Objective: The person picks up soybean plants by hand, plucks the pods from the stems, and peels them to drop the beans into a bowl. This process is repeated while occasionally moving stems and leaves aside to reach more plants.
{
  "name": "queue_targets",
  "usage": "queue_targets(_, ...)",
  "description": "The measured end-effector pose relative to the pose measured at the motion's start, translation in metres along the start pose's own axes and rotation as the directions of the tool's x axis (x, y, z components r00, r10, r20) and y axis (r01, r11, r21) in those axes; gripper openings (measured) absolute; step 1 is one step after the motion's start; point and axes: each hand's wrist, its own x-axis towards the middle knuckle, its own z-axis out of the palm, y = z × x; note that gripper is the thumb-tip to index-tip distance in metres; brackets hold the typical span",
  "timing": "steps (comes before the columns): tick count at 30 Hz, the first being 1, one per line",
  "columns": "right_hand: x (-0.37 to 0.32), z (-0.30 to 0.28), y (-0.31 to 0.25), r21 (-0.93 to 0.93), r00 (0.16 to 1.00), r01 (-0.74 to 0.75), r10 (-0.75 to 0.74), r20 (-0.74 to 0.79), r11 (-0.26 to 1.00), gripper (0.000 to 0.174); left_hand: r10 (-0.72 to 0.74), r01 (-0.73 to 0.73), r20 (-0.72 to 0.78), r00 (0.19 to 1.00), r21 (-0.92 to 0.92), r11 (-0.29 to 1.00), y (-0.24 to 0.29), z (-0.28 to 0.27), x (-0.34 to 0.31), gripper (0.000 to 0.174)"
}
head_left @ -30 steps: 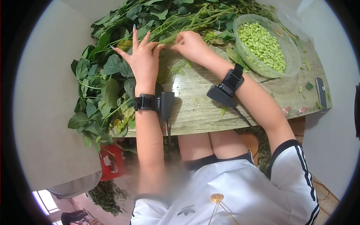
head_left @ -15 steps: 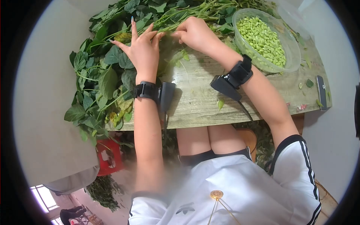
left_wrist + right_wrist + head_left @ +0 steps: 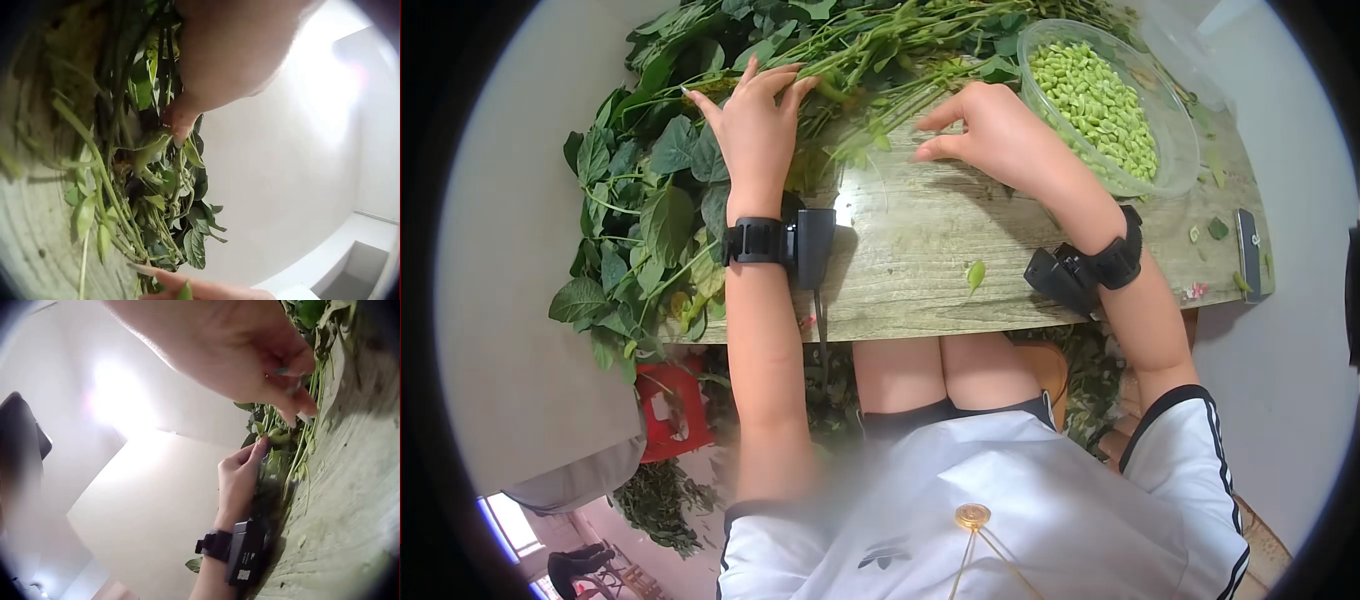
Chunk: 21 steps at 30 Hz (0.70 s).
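Observation:
My left hand (image 3: 757,120) is at the edge of a heap of leafy green bean plants (image 3: 668,225). Its thumb and a fingertip pinch a green pod (image 3: 153,150), which hangs among the stems; the other fingers spread upward. A short way to the right, my right hand (image 3: 1000,130) hovers over the wooden table (image 3: 910,260), thumb and index finger apart. In the right wrist view its other fingers (image 3: 294,359) bend toward the palm, which is partly hidden. Thin stems with pods (image 3: 103,240) lie between the two hands.
A clear plastic bowl (image 3: 1030,110) of shelled green beans (image 3: 1095,105) stands beyond my right forearm. A phone-like dark object (image 3: 1249,255) lies by the table's right edge. A loose pod (image 3: 975,275) lies near the front. Below left is a red stool (image 3: 670,410).
My right hand has drawn away from the left toward the right and slightly nearer me, its thumb and finger parting. The left hand has shifted a little left and stays by the stems.

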Motion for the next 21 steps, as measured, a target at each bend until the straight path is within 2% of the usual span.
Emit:
queue_targets(2, 0.006, 0.003, -0.001, -0.048, 0.999, 0.025, -0.023, 0.034, 0.999, 0.031, 0.008, -0.008, -0.002, 1.0, -0.003, 1.0, -0.001, 0.0, 0.0, 0.018)
queue_targets(4, 0.029, 0.018, -0.004, -0.081, 0.967, 0.073, -0.09, -0.24, 0.994, 0.035, 0.053, -0.052, -0.039, 0.998, 0.025, 0.998, -0.001, 0.0, 0.0, 0.018)
queue_targets(5, 0.04, 0.028, -0.006, -0.081, 0.967, 0.07, -0.088, -0.241, 0.994, 0.035, 0.055, -0.054, -0.037, 0.998, 0.023, 0.998, -0.001, 0.0, -0.001, 0.018)
queue_targets(7, 0.063, 0.047, -0.008, -0.268, 0.973, 0.019, -0.08, -0.217, 0.963, 0.04, 0.067, -0.068, -0.039, 0.997, -0.002, 0.998, -0.001, -0.001, 0.0, 0.017)
queue_targets(8, 0.071, 0.051, -0.007, -0.267, 0.972, 0.02, -0.081, -0.219, 0.963, 0.04, 0.07, -0.07, -0.04, 0.997, 0.0, 0.998, -0.001, -0.002, 0.0, 0.017)
queue_targets(10, 0.084, 0.059, -0.009, -0.377, 0.939, 0.051, -0.173, -0.298, 0.925, 0.039, 0.052, -0.053, -0.034, 0.998, -0.032, 0.998, 0.0, -0.003, -0.002, 0.017)
queue_targets(13, 0.089, 0.061, -0.012, -0.467, 0.93, 0.074, -0.23, -0.287, 0.881, 0.036, 0.057, -0.059, -0.056, 0.997, -0.034, 0.998, -0.001, -0.003, -0.002, 0.016)
queue_targets(15, 0.089, 0.065, -0.01, -0.492, 0.93, 0.076, -0.239, -0.279, 0.867, 0.03, 0.032, -0.035, -0.055, 0.998, -0.062, 0.997, 0.0, -0.003, -0.002, 0.016)
queue_targets(17, 0.095, 0.074, -0.001, -0.548, 0.817, 0.167, -0.426, -0.388, 0.819, 0.034, 0.01, -0.013, -0.056, 0.998, -0.058, 0.998, 0.002, -0.006, -0.001, 0.017)
queue_targets(21, 0.092, 0.075, -0.007, -0.503, 0.841, 0.209, -0.417, -0.346, 0.838, 0.033, 0.032, -0.034, -0.052, 0.998, -0.051, 0.998, -0.002, -0.001, -0.002, 0.021)
